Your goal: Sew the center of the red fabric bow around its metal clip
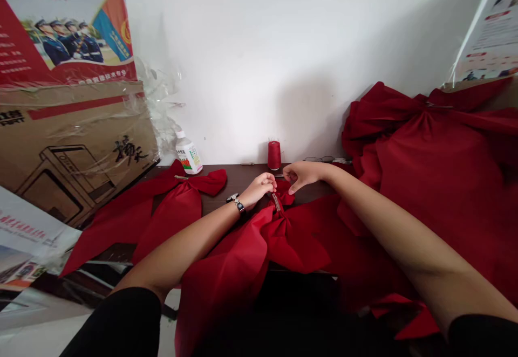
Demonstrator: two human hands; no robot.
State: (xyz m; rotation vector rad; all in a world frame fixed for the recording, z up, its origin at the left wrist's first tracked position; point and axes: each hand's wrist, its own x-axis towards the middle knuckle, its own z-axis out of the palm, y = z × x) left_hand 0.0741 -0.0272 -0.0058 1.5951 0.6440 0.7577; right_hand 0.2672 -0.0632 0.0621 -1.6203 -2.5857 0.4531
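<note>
A gathered red cloth bow (pixel 297 238) lies in front of me, its middle pinched by a metal clip (pixel 276 202). My left hand (pixel 261 189), with a watch at the wrist, is at the top of the bow just beyond the clip. Its fingers are closed in a pinch, and what they hold is too small to make out. To the right, a short gap away, my right hand (pixel 304 174) has its fingers curled toward the thumb above the cloth. Anything thin between them cannot be made out. Behind the hands stands a spool of red thread (pixel 274 156) with needles in its top.
Another clipped red bow (pixel 178 200) lies to the left, by a white-labelled bottle (pixel 188 155). Red bows (pixel 437 157) are heaped on the right. A large cardboard box (pixel 81 152) stands at the left, and a white wall (pixel 243 49) closes off the dark table (pixel 214 203).
</note>
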